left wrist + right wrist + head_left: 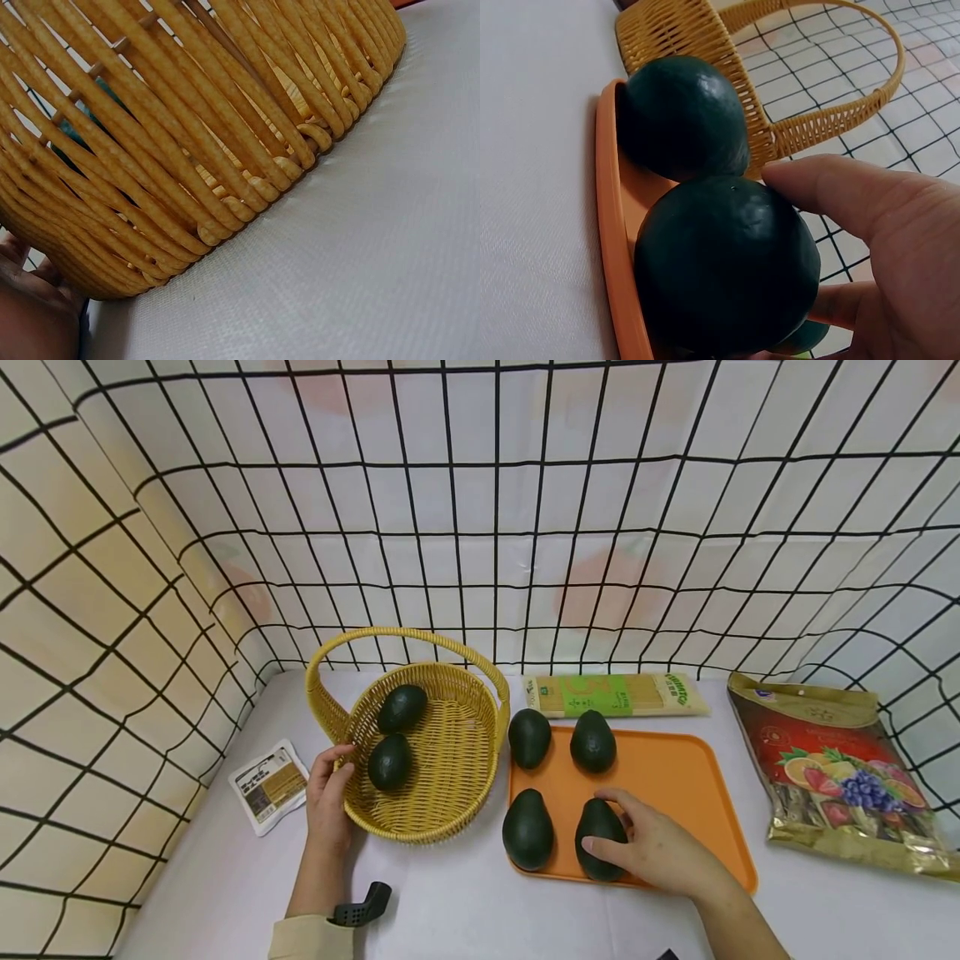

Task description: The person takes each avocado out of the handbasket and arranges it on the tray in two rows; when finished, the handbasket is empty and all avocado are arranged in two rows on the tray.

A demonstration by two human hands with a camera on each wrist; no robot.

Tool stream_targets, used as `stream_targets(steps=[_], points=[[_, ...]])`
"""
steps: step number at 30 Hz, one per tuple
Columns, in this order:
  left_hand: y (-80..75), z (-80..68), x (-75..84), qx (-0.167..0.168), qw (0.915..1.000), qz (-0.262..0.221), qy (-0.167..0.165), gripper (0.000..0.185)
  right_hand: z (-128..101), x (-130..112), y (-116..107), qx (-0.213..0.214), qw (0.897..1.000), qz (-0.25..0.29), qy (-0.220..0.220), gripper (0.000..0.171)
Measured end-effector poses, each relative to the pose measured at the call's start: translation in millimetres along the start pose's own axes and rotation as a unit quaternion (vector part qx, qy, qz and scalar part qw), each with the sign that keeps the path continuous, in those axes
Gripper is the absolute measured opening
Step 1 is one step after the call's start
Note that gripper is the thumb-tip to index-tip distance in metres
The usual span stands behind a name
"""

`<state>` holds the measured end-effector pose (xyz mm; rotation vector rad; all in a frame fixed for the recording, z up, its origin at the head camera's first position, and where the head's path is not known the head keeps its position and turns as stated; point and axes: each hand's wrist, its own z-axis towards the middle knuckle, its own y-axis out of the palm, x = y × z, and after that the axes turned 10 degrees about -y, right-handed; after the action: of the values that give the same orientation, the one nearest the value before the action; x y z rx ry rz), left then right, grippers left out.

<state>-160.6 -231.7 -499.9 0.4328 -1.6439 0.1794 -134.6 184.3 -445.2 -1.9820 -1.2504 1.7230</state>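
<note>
A yellow wicker basket [450,793] with a hoop handle holds two dark green avocados [402,707] [389,762]. My left hand [327,793] grips its left rim; in the left wrist view only the basket wall [187,142] and a bit of palm show. To the right lies an orange tray [675,785] with several avocados. My right hand [645,843] curls round the front right avocado [597,831], thumb on its near side; the right wrist view shows that avocado [724,274] in my fingers [840,191] and another avocado [682,116] behind it.
A pack of noodles [615,693] lies behind the tray. A gold and red snack bag [832,768] sits at the right. A small white packet [267,783] lies left of the basket. Checked cloth walls enclose the white table on the left and back.
</note>
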Motion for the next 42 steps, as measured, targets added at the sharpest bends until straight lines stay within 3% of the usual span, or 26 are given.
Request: stream_targets(steps=[9,16,24,42], points=[[-0.5,-0.5,0.5,-0.002,1.0000,-0.003,-0.004,0.027,0,0,2,0.016,1.000,0.001,-0.020,0.079],[-0.8,-0.4,-0.4,-0.001,1.0000,-0.004,-0.001,0.027,1,-3,5,0.010,0.999,0.036,-0.024,0.072],[0.8,0.2,0.5,0.002,1.0000,-0.001,-0.004,0.027,-5,0,-4,0.009,1.000,-0.008,-0.029,0.076],[0.9,0.3,1.1,0.003,1.0000,0.003,-0.004,0.028,-2,-1,-2,0.011,0.999,-0.028,-0.016,0.079]])
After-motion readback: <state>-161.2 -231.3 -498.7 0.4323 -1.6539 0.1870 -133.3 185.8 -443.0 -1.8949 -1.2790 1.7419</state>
